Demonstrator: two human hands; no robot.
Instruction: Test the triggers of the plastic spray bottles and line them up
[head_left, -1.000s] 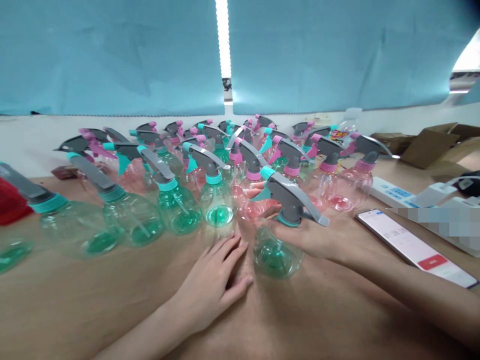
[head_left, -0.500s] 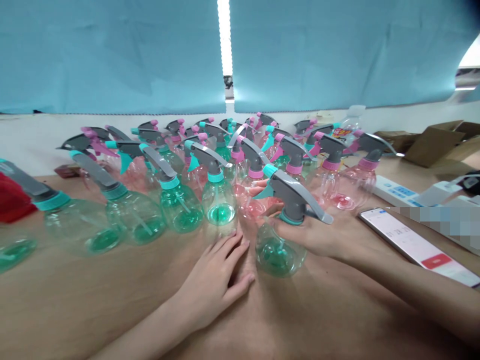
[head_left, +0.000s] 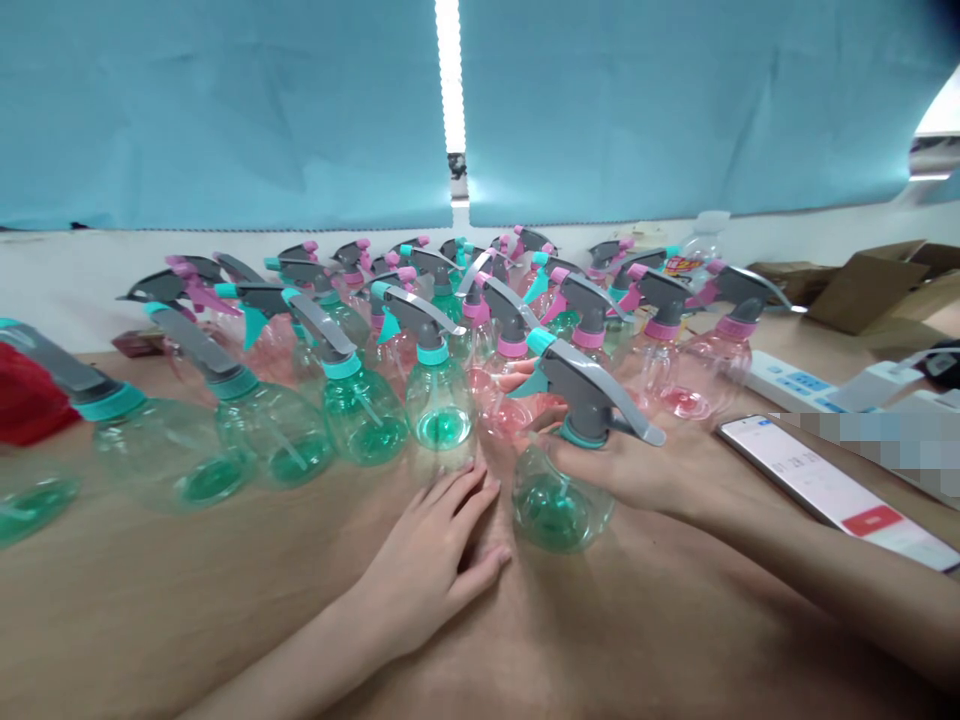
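My right hand (head_left: 622, 465) is wrapped round the neck of a green spray bottle (head_left: 559, 505) with a grey trigger head and teal nozzle (head_left: 581, 390); the bottle stands upright on the wooden table (head_left: 187, 600). My left hand (head_left: 431, 560) lies flat on the table just left of that bottle, fingers stretched out, holding nothing. Directly behind them stand rows of several more green and pink spray bottles, the nearest a green one (head_left: 439, 400).
A phone with a lit screen (head_left: 832, 490) lies at the right. Behind it are a white power strip (head_left: 787, 385) and open cardboard boxes (head_left: 862, 285). Something red (head_left: 26, 400) sits at the left edge. Blue curtains hang behind.
Hardly anything has moved. My right hand with the green bottle has shifted very slightly right; my left hand stays flat on the table.
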